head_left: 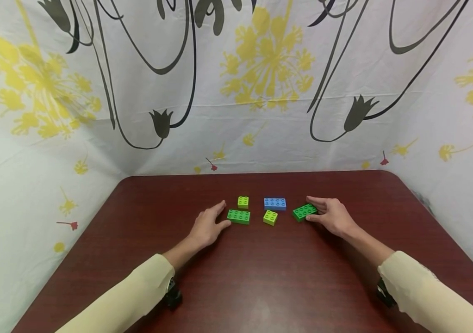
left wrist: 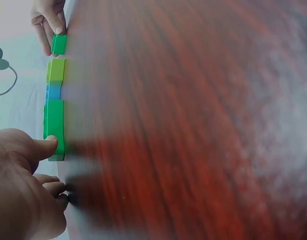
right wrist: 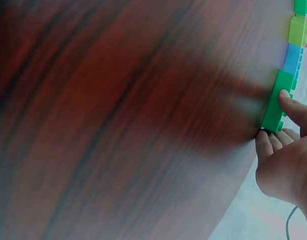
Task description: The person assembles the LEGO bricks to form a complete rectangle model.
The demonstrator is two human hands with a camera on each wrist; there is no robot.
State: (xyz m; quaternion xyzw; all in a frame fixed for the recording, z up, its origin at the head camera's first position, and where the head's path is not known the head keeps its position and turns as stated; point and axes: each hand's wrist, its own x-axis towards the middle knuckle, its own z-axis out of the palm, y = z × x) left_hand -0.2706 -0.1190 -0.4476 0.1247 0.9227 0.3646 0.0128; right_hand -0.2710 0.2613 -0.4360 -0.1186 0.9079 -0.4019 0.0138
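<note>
Cream sleeve; right fingers hold green brick.

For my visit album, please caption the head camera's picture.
Right hand grips a green brick, left hand beside four other bricks on a dark table.

The bricks are green, lime and blue, the backdrop flower-patterned

Both arms extended forward, left grip with thumb and forefinger spread, right grip pinching
</note>
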